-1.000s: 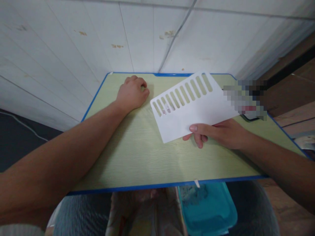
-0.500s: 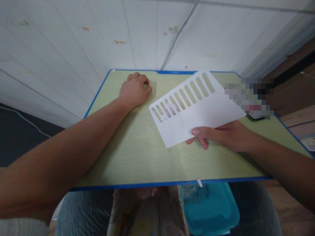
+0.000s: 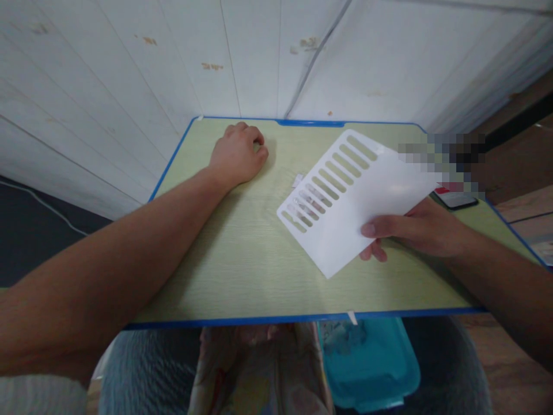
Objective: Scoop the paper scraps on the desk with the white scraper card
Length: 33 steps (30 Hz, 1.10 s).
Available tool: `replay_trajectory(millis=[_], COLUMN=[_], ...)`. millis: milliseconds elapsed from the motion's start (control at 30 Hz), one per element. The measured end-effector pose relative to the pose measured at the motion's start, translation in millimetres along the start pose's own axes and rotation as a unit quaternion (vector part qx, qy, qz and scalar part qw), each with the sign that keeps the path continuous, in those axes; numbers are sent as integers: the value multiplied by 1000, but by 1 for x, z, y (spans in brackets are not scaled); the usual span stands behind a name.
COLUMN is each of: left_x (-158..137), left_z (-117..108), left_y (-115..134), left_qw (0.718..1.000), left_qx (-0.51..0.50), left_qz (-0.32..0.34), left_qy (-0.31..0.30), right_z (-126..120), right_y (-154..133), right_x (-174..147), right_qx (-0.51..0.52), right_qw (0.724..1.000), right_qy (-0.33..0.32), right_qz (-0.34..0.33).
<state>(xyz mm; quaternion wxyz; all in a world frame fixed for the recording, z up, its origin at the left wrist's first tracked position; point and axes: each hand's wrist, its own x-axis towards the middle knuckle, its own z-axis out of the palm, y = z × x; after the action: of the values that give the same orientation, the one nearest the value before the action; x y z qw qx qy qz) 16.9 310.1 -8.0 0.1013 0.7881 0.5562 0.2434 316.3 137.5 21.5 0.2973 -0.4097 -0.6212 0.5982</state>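
Note:
My right hand (image 3: 401,233) grips a white slotted card (image 3: 367,202) by its near right edge, thumb on top and fingers underneath. The card is tilted above the table, its row of long rounded slots facing away to the left. Through some slots, small pale printed pieces (image 3: 298,180) show; one peeks out past the card's far left edge, and I cannot make out what they are. My left hand (image 3: 241,154) rests on the table's far left part with its fingers curled in, and whatever they may hold is hidden.
The light green table (image 3: 224,276) has a blue rim and stands against a white panelled wall (image 3: 173,52). A phone-like dark-edged object (image 3: 458,200), partly blurred out, lies at the right. Below the near edge are a teal bin (image 3: 371,374) with greyish bits and a patterned cloth (image 3: 263,374).
The slotted card has moved right and toward me with my right hand and turned more steeply. A small pale piece now shows beyond its left edge. My left hand stays in place.

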Motion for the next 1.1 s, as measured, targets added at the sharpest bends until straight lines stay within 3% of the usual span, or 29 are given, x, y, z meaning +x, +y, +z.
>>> replay_trajectory(millis=[133, 300, 500, 700, 867, 1000, 1100], left_x=[0, 1, 1, 2, 1, 1, 1], left_z=[1, 3, 1, 1, 1, 1, 1], left_y=[-1, -2, -1, -4, -4, -4, -4], left_qw=[1000, 1000, 1000, 1000, 1000, 1000, 1000], left_qx=[-7, 17, 14, 15, 19, 20, 18], left_qz=[2, 6, -1, 9, 9, 3, 5], left_qy=[0, 14, 8, 12, 16, 11, 9], right_z=[-4, -8, -14, -17, -18, -16, -15], right_y=[1, -4, -2, -2, -1, 0, 0], right_x=[0, -3, -2, -4, -6, -8, -10], right_qx=[12, 10, 35, 28, 34, 51, 48], right_qw=[1000, 998, 999, 994, 996, 989, 989], right_qy=[15, -63, 17, -95, -69, -119, -117], right_qz=[6, 9, -8, 41, 48, 67, 73])
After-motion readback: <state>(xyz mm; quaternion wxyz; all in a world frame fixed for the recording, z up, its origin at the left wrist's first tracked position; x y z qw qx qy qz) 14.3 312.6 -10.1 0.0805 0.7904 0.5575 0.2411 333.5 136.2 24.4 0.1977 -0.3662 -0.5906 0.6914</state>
